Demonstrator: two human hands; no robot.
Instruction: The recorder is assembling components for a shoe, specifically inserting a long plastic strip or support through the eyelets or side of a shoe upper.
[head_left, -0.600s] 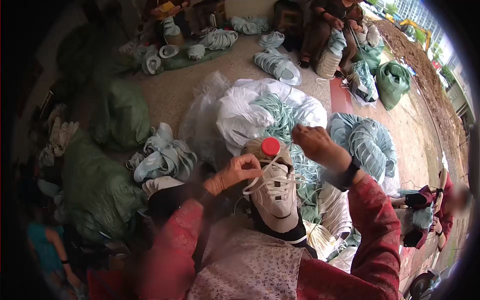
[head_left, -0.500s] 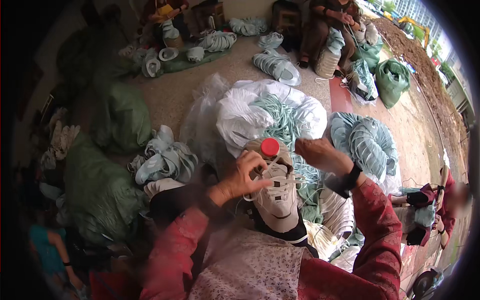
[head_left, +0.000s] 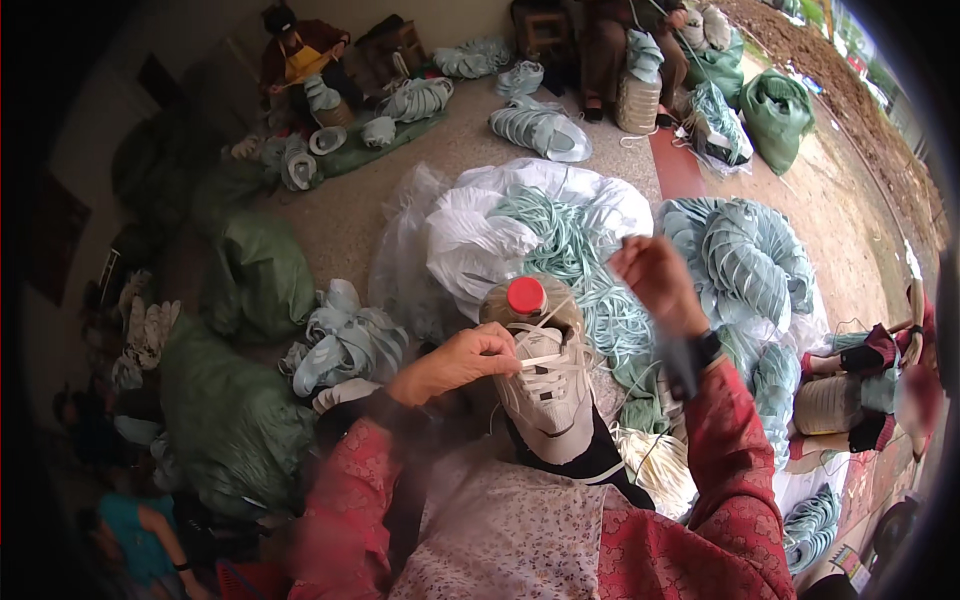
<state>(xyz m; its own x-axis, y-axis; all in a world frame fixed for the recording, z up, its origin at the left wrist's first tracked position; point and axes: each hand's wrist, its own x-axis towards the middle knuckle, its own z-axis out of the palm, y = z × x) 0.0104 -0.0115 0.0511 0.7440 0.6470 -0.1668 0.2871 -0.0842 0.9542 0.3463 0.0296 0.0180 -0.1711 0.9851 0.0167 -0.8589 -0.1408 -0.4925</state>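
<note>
A beige shoe upper (head_left: 545, 405) stands toe toward me over my lap, around a clear bottle (head_left: 490, 305) with a red cap (head_left: 526, 295). White shoelace (head_left: 543, 363) crosses its eyelets. My left hand (head_left: 465, 362) is at the upper's left side, thumb and forefinger pinched on the lace. Raised to the right, well off the upper, my right hand (head_left: 655, 280) has its fingers drawn together. Motion blurs it, and whatever it may hold does not show clearly.
Beyond the bottle lies a white sack (head_left: 470, 235) with a heap of pale green laces (head_left: 560, 240). Stacked blue-grey uppers (head_left: 745, 250) sit to the right, green sacks (head_left: 230, 415) to the left. Co-workers sit at the back and a person (head_left: 915, 390) sits at far right.
My left hand has gone from spread fingers beside the lacing to a pinch on the lace. My right hand has lifted up and to the right, away from the upper. The view has shifted slightly.
</note>
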